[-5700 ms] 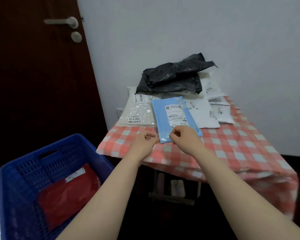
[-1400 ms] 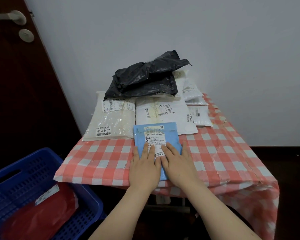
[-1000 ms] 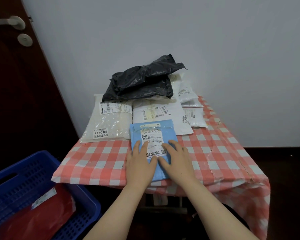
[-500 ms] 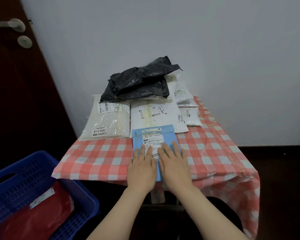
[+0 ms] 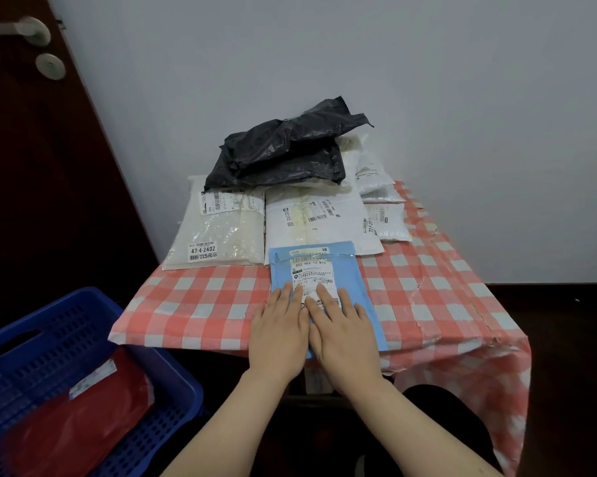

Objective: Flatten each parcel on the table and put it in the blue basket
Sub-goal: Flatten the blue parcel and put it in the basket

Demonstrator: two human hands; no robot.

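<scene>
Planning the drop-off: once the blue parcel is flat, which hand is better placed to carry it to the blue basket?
Left, probably. The left hand and right hand both press flat on the blue parcel, but the left is nearer the blue basket, low to the left of the table.

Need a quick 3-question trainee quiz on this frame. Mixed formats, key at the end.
1. True or false: the left hand and right hand both lie flat on the light blue plastic mailer parcel, near the front edge of the table with the red-and-white checked cloth.
2. What lies in the blue plastic basket? A) a flat red parcel B) a black bag C) a white box
3. Fill in: the crumpled black plastic parcel sits ___ the white parcels at the back.

Key: 1 true; 2 A; 3 on top of
</scene>
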